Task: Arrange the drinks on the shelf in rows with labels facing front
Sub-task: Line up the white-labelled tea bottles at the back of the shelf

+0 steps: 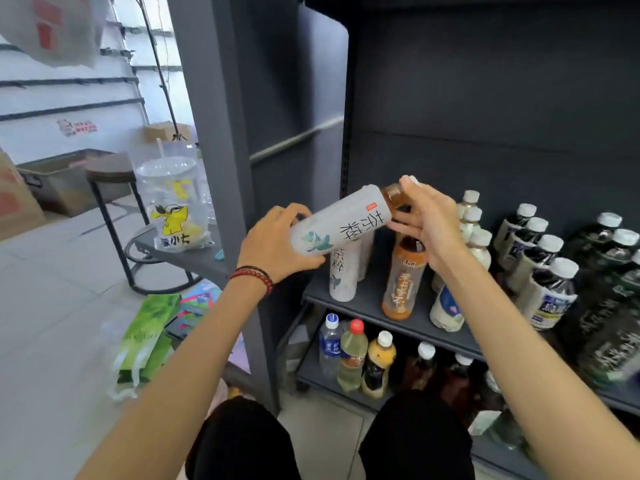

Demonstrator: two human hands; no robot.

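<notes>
I hold a white-labelled tea bottle (346, 221) on its side above the dark shelf (367, 303), label toward me. My left hand (273, 244) grips its base end and my right hand (429, 220) pinches its neck and cap. Below it stands a matching white tea bottle (343, 275) and an orange-labelled tea bottle (401, 278). To the right stand rows of pale milky bottles (478, 244), dark bottles with white caps (543, 271) and black-labelled bottles (609, 292).
A lower shelf (311, 372) holds a blue-capped water bottle (329, 344), a red-capped bottle (352, 355) and other drinks. Left of the shelf post stand a stool (110, 174), a plastic bag with a cup (173, 199) and green cartons (145, 337) on the floor.
</notes>
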